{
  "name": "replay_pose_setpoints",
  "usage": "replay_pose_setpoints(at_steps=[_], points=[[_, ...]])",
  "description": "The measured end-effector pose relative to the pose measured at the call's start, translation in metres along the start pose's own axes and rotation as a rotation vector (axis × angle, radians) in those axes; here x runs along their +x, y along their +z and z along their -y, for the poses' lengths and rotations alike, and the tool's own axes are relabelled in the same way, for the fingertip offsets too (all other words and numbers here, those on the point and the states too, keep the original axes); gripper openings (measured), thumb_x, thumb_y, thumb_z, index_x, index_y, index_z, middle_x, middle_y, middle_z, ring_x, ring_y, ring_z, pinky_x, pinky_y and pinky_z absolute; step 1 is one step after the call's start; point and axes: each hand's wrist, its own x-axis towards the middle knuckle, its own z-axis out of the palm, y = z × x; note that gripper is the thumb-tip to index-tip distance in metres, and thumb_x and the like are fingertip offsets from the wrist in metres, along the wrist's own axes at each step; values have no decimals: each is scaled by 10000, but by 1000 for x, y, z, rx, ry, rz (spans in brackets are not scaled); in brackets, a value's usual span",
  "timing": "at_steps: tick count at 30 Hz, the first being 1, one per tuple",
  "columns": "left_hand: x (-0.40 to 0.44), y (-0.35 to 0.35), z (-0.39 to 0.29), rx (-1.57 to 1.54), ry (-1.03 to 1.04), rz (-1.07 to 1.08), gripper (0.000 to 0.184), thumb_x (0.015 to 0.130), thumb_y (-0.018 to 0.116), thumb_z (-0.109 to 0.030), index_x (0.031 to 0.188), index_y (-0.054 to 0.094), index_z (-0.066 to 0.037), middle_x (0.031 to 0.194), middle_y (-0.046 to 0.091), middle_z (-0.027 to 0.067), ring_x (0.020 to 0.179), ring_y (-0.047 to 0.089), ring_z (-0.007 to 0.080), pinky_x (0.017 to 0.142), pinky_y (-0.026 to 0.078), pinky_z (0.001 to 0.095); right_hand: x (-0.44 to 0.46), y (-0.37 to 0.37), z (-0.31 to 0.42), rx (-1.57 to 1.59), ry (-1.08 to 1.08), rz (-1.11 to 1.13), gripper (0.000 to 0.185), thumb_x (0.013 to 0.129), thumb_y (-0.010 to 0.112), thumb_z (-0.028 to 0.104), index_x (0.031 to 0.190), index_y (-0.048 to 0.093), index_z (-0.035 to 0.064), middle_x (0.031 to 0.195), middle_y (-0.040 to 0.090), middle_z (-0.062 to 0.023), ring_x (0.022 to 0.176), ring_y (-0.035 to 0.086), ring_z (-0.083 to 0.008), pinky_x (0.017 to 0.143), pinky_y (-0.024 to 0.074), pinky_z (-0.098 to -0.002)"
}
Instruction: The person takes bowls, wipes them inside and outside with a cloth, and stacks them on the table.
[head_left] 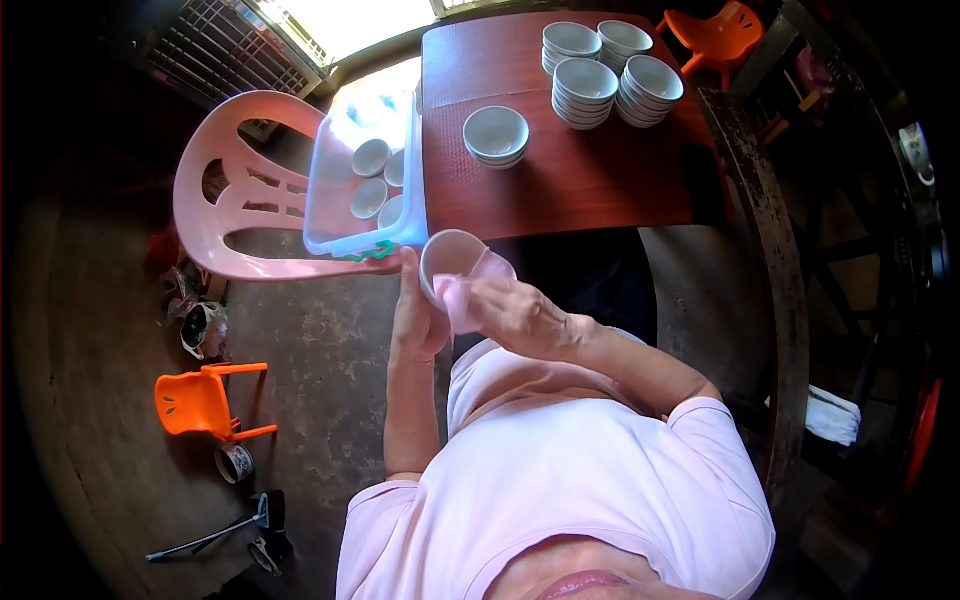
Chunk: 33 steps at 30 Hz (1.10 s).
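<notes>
A white bowl (440, 256) is tilted in front of my chest, gripped at its left side by my left hand (418, 315). My right hand (522, 312) is closed on a pink cloth (457, 298), which presses into the bowl and drapes over its rim. Just beyond my left hand is a clear plastic bin (318, 225) with several white bowls (369, 199) inside. On the red table (580, 195) stands a short stack of bowls (496, 133). Taller stacks of bowls (585, 90) are grouped at the table's far right.
The bin rests on a pink plastic chair (205, 220) left of the table. A small orange chair (195, 403) and a long-handled tool (210, 538) are on the floor at left. Another orange chair (715, 38) stands at the far right, near a dark wooden bench (765, 220).
</notes>
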Motion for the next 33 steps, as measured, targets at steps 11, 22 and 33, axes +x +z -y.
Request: replay_pose_setpoints(at_steps=[11,22,33], points=[[1,9,23,796,732,-26,482,887,568,-255,1300,446,-38,1226,520,108,1103,510,240,986,385,353,10,1,12,936,910,-247,347,934,601,283,1124,594,-7,953,655,-67,819,630,-122,748,524,-245],[8,-8,35,681,628,78,503,923,568,-319,1338,433,-67,1291,483,132,1159,501,218,983,424,349,0,7,4,931,948,-233,255,920,609,240,1004,607,-1,836,641,-116,738,638,-159,654,525,-290],[0,-15,20,90,27,224,592,949,506,-400,1413,363,-62,1343,488,95,1125,567,197,931,479,323,-22,4,10,512,675,-82,328,909,634,200,1133,583,-35,858,667,-133,815,666,-194,748,541,-293]])
